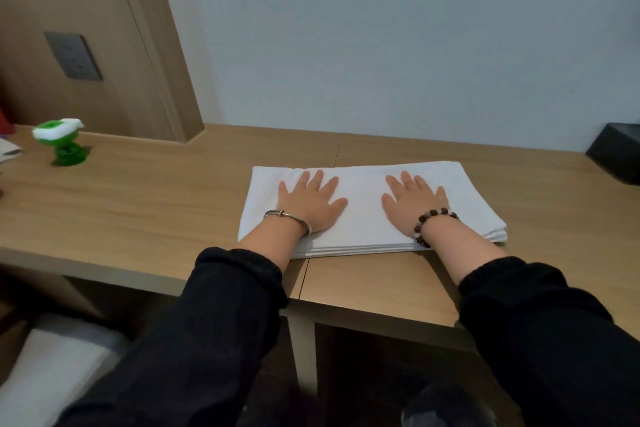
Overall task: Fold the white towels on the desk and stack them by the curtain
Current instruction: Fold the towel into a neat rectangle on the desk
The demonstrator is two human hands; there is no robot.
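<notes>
A white towel (363, 218), folded into a flat layered rectangle, lies on the wooden desk (138, 204) near its front edge. My left hand (311, 199) rests flat on the towel's left half, fingers spread, a silver bangle on the wrist. On the right half my right hand (414, 201) presses palm down with fingers apart, a beaded bracelet on the wrist. Neither hand grips anything. No curtain is in view.
A green and white toy (62, 142) stands at the desk's far left. A black box (616, 156) sits at the right edge by the pale wall. A wooden panel with a grey socket (73, 56) rises at the back left. A white cushion (52, 374) lies below left.
</notes>
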